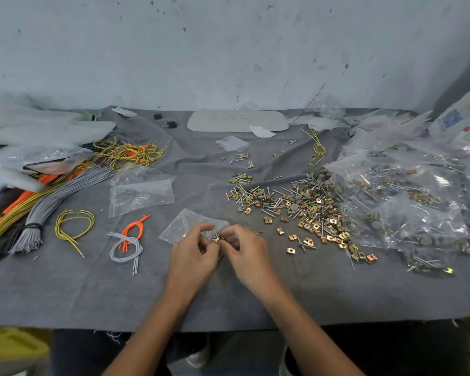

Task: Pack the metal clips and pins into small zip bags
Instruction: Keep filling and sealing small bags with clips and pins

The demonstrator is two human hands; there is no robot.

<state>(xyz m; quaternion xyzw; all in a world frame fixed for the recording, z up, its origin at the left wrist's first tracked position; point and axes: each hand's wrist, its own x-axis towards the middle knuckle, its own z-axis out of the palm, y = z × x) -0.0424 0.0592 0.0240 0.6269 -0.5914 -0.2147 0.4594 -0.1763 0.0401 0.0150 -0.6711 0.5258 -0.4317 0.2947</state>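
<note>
Meeting over grey cloth (228, 299) by a stained wall (228, 50), left grip (193, 253) pinches bag (185, 223), right grip (244, 251) clips (218, 239).

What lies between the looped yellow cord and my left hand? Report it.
Head view: a small bundle of orange and grey cords lies on the grey cloth between the looped yellow cord and the left hand, touching neither.

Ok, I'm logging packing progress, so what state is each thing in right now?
Left hand, grips the small bag.
Right hand, pinches clips at the bag's edge.
Loose pile, spread on the cloth, unpacked.
Filled bags, heaped at the right.
Spare bags, lying flat, look empty.
Grey cords, bundled, tied with a band.
</note>
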